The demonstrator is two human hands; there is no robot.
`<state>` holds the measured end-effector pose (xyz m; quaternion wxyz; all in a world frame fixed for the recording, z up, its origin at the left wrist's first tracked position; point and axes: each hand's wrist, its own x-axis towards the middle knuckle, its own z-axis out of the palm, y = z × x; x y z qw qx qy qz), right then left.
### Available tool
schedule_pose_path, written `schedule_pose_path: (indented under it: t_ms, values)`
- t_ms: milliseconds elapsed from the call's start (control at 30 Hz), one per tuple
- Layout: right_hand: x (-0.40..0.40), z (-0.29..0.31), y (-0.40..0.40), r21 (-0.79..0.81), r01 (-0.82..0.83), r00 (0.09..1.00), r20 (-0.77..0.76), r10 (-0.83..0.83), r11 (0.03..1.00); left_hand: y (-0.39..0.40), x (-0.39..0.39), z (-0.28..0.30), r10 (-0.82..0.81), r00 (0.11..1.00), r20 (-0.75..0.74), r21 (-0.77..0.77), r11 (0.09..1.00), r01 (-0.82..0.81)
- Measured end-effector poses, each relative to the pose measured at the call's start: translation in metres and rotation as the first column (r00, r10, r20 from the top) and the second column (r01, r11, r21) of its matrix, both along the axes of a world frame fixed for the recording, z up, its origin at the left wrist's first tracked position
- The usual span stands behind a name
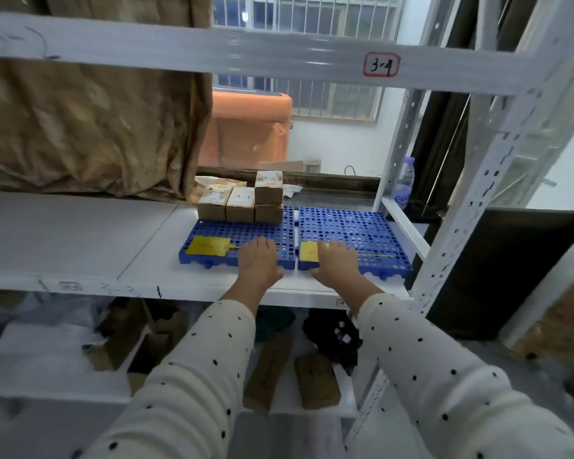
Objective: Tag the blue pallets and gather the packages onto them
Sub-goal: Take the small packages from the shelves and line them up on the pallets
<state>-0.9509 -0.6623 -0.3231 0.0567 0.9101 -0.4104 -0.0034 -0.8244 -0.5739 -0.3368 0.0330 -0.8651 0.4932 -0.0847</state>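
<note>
On the white shelf (80,240) of a metal rack by a barred window (312,54), two blue pallets sit side by side, each bearing a yellow tag. Left hand (258,260) rests flat, fingers straight, on the left pallet (239,233); right hand (337,261) likewise on the right pallet (355,226), partly covering its tag (309,251). Brown packages (242,202) stand at the left pallet's far edge.

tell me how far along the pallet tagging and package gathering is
Done: both pallets carry yellow tags, left pallet and right pallet; brown packages sit on the left one's back edge. In hand: left hand and right hand rest flat on the pallets' fronts. Left: the right pallet holds no packages.
</note>
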Motion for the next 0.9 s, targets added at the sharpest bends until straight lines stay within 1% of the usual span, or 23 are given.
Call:
schedule_pose_path:
  t_ms: [133,200,267,333,367,400,467,533,600,700,767,900]
  values:
    - [-0.015,0.003,0.017,-0.033,-0.06,0.998,0.035,0.061,0.998,0.021,-0.015,0.002,0.07,0.998,-0.001,-0.003,0.998,-0.07]
    - [-0.028,-0.004,0.027,-0.008,-0.089,0.996,0.022,0.089,0.996,0.031,-0.032,-0.001,0.088,0.996,-0.023,0.015,0.996,-0.088]
    - [-0.043,-0.015,0.035,0.046,-0.091,0.995,-0.025,0.092,0.995,0.038,-0.054,-0.007,0.097,0.993,-0.068,-0.008,0.995,-0.098]
    - [-0.053,-0.029,0.044,0.117,-0.09,0.995,-0.043,0.095,0.989,0.052,-0.077,-0.021,0.101,0.981,-0.167,-0.086,0.99,-0.116]
    - [-0.056,-0.035,0.048,0.147,-0.076,0.996,-0.044,0.084,0.986,0.057,-0.085,-0.029,0.1,0.969,-0.226,-0.127,0.983,-0.131]
    - [-0.056,-0.041,0.056,0.171,-0.091,0.993,-0.056,0.102,0.981,0.068,-0.091,-0.039,0.14,0.946,-0.294,-0.149,0.97,-0.19]
    - [-0.047,-0.049,0.079,0.193,-0.164,0.982,-0.066,0.179,0.968,0.1,-0.097,-0.054,0.249,0.88,-0.404,-0.132,0.936,-0.326]
    - [-0.033,-0.054,0.11,0.215,-0.27,0.957,-0.048,0.287,0.938,0.14,-0.092,-0.066,0.358,0.817,-0.453,-0.08,0.896,-0.437]
    - [-0.018,-0.056,0.144,0.23,-0.375,0.919,-0.031,0.392,0.898,0.181,-0.081,-0.07,0.465,0.769,-0.44,-0.044,0.844,-0.535]
    - [0.004,-0.063,0.187,0.212,-0.494,0.859,-0.032,0.511,0.843,0.233,-0.064,-0.059,0.595,0.704,-0.388,-0.024,0.757,-0.653]
    - [0.018,-0.066,0.211,0.21,-0.533,0.834,-0.034,0.551,0.82,0.261,-0.054,-0.049,0.648,0.675,-0.354,-0.016,0.717,-0.697]
    - [0.056,-0.063,0.256,0.204,-0.595,0.79,-0.032,0.613,0.777,0.313,-0.043,-0.037,0.701,0.646,-0.302,-0.025,0.671,-0.741]
